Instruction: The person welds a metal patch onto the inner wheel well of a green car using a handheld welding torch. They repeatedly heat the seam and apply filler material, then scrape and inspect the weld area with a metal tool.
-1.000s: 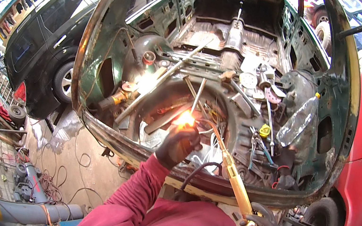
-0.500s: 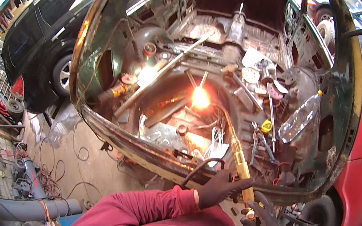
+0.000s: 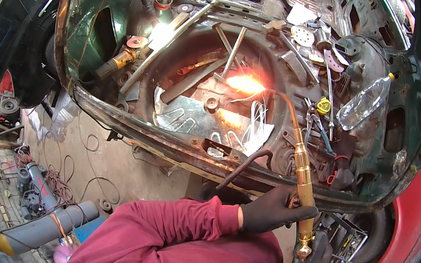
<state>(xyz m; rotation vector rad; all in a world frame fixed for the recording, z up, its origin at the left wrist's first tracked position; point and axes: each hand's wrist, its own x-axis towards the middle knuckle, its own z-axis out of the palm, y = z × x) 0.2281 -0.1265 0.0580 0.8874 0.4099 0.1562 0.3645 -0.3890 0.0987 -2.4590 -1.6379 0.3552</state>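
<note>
A brass gas welding torch (image 3: 305, 183) slants up and left over the rear edge of a stripped car body, its thin bent copper tube ending in a bright orange flame (image 3: 246, 84). My left hand (image 3: 276, 210), in a black glove, is closed around the torch body. At the torch's rear end, my right hand (image 3: 316, 262), gloved too, closes around the brass fitting; some of its fingers are hidden. Below the flame, in the round well, lie a shiny metal sheet (image 3: 185, 116) and a loop of pale wire (image 3: 258, 120).
An angle grinder (image 3: 119, 60) and a long metal strip (image 3: 181, 37) lie on the left. Pliers (image 3: 322, 129), a yellow tape measure (image 3: 324, 106) and a clear plastic bottle (image 3: 363, 101) are on the right. A grey gas cylinder (image 3: 47, 227) lies on the floor at lower left.
The view has tipped down toward the well. The flame now points left from the tube's tip instead of flaring upward. My right hand's fingers have closed in around the torch's rear end.
</note>
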